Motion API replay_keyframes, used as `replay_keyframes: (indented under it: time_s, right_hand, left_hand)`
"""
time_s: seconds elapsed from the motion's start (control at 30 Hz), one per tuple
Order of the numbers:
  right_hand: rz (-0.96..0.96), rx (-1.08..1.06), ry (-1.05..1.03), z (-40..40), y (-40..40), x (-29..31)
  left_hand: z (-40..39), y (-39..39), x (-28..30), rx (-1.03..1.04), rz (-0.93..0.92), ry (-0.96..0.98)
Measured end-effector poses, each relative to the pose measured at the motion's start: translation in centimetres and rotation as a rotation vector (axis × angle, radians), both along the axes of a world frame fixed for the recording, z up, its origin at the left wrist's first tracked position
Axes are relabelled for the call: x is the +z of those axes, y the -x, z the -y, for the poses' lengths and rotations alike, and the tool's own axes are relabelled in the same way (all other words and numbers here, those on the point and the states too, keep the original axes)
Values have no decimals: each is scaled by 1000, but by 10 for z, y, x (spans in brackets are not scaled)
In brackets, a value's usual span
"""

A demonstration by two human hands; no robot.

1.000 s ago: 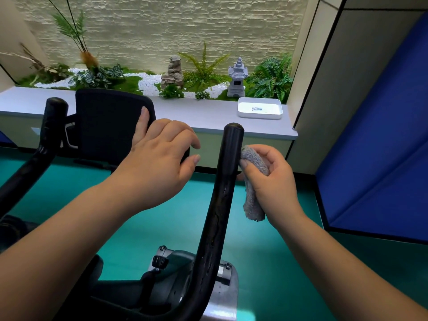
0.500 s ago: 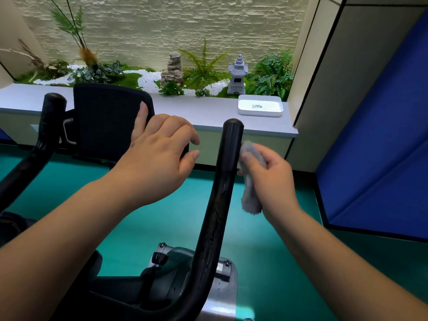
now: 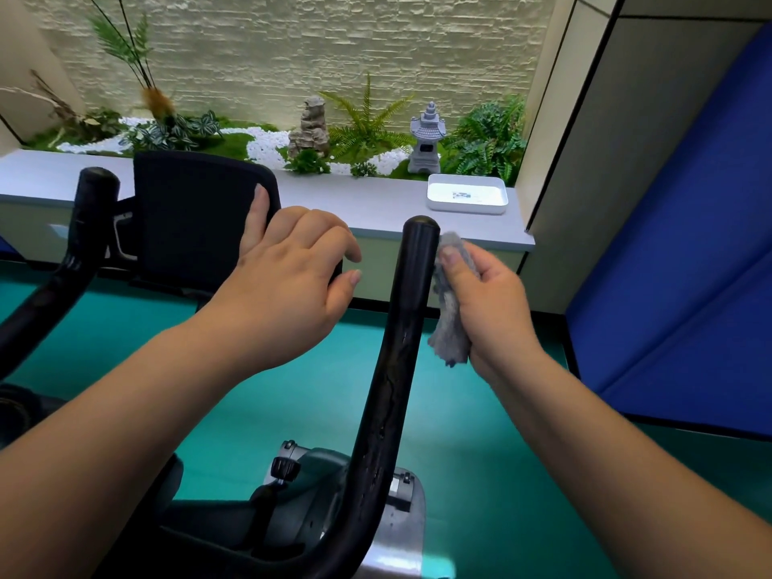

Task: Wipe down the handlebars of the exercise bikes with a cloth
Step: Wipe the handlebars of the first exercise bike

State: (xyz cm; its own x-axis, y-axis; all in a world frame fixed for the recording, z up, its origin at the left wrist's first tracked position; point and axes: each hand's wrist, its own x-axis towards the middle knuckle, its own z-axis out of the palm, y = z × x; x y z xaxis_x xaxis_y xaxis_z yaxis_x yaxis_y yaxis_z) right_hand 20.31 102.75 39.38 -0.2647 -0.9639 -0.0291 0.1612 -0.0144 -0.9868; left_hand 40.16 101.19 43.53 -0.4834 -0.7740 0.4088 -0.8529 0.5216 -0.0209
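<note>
Far left, the left handlebar (image 3: 85,240) stood upright, black, with its rounded end at the top and its lower part running off the left edge. Just right of it sat the bike's dark console panel (image 3: 196,215), tilted back toward the ledge (image 3: 376,206). The left hand (image 3: 288,282) rested on the panel's right edge: the fingers were loosely bent and draped over the corner, one fingertip pointing up against the panel face, thumb free on the right side, gripping nothing that I could see. Next came the right handlebar (image 3: 401,348), a black bar rising from the bike body (image 3: 330,495) at bottom centre and curving up to a rounded end level with the ledge; its surface looked scuffed and streaked. The right hand (image 3: 493,311) was immediately right of that bar, fingers curled round a grey cloth (image 3: 449,328), thumb pressing the cloth's upper part against the bar's side just below the tip. The cloth's loose end hung down below the palm, beside the bar. Behind, on the ledge's right end, lay a white tray (image 3: 467,197), with a small stone lantern (image 3: 427,140) and ferns behind it. Teal floor (image 3: 480,453) below; blue panel (image 3: 689,265) on the far right.
</note>
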Motion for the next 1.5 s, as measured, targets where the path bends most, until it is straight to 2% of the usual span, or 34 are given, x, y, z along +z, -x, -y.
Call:
replay_keyframes:
  time_s: [0.13,0.27,0.33,0.47,0.6,0.73,0.8,0.9,1.03,1.1,1.23,1.5]
  right_hand:
    - [-67,-27,-10,-10,-3,2]
    - [-291,-28,18,-35,0,-6]
    - [-463,-80,157,-32,4,7]
    - [-944,-120,538,-11,3,42]
    - [-1218,-41,537,-6,-4,43]
    - [-1305,52,563,-18,-6,33]
    - [-1331,30,564,-10,-8,45]
    - [-1480,15,547,6,-14,66]
    - [-1647,221,505,0,-20,68]
    - [-1669,266,489,-2,-21,69]
    - [-1687,200,506,15,-20,84]
    - [-1875,359,438,3,-30,80]
  left_hand:
    - [0,0,-1,-7,-2,8]
    - [0,-2,-1,-37,-26,15]
    - [-1,-7,3,-76,-56,-6]
    - [-3,-21,11,-131,-94,-31]
    - [-1,-33,16,-128,71,49]
    - [3,-42,15,-153,107,59]
    - [4,-43,12,-166,100,63]
    - [5,-43,11,-171,64,54]
    - [5,-43,9,-196,23,41]
    - [5,-42,9,-208,-3,37]
    - [5,-43,10,-223,-23,35]
    - [3,-44,10,-237,-42,29]
